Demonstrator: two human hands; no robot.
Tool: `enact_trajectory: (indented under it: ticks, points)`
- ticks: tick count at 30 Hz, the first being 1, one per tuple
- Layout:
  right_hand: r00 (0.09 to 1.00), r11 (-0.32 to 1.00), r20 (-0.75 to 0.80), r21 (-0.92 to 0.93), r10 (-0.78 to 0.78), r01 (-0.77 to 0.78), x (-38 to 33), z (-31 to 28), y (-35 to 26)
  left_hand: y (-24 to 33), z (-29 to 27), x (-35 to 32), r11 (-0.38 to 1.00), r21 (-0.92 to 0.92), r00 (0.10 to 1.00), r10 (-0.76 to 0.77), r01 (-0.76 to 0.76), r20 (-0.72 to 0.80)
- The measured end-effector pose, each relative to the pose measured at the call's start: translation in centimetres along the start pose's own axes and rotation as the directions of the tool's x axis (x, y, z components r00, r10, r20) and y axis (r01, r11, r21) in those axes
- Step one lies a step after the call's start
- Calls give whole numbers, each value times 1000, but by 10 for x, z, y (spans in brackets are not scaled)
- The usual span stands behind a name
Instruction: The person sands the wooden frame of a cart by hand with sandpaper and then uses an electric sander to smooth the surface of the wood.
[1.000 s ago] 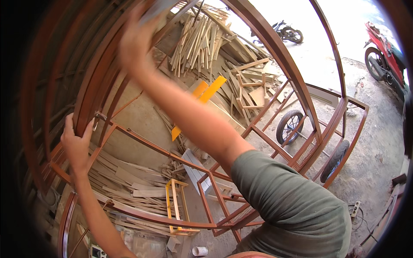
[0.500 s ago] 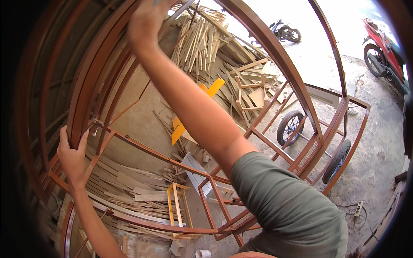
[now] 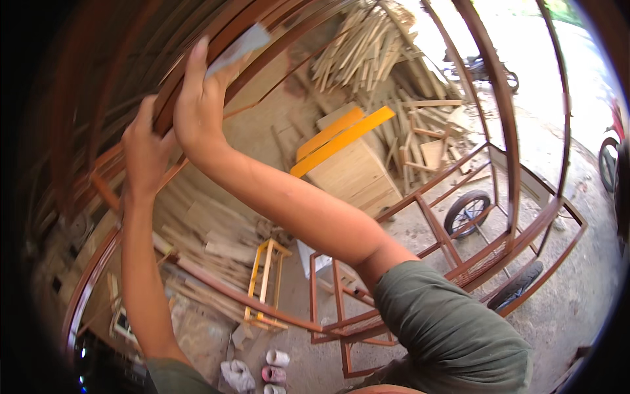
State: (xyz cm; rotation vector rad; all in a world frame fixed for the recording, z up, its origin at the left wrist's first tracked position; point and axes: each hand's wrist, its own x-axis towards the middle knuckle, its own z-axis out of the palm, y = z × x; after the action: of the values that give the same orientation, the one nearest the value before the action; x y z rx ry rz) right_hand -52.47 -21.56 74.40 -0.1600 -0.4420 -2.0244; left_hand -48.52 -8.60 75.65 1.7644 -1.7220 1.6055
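Observation:
A brown-painted metal frame bar runs up to the left in front of me. My left hand is closed around its lower part, thumb on the right side. Just above it, my right hand lies against the same bar with a thin pale grey sheet under its fingers. Motion blur keeps me from telling whether the sheet is paper or cloth. The two hands nearly touch. Curved brown bars of the same frame arch over to the right.
Spoked wheels sit under the frame at right. Wood scraps pile up behind, beside yellow boards and a wooden panel. A small yellow frame and cans stand low. Motorbikes are parked beyond.
My right hand has come down along the bar to just above my left hand, bringing the grey sheet. My left hand stays on the bar. The whole view has shifted.

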Motion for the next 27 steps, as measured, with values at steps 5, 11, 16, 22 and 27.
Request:
enact_trajectory:
  ticks: [5, 11, 16, 22, 27]
  points:
    - [960, 964, 181, 125, 212, -236, -5, -15, -29, -22, -79, -22, 994, -77, 939, 102, -81, 328]
    - [871, 883, -157, 154, 466, -444, -160, 65, -41, -99, -143, -20, 966, -30, 847, -209, 256, 488]
    - [739, 594, 219, 472, 637, -652, -183, 52, -30, -116, -146, -65, 821, -93, 729, -441, 563, 524]
    - [762, 723, -32, 344, 647, -600, -297, 111, -8, -103, -137, -25, 743, 38, 548, -526, 668, 650]
    - [331, 95, 421, 490, 844, -866, -245, 69, -59, -82, -160, -49, 722, 146, 439, -555, 677, 707]
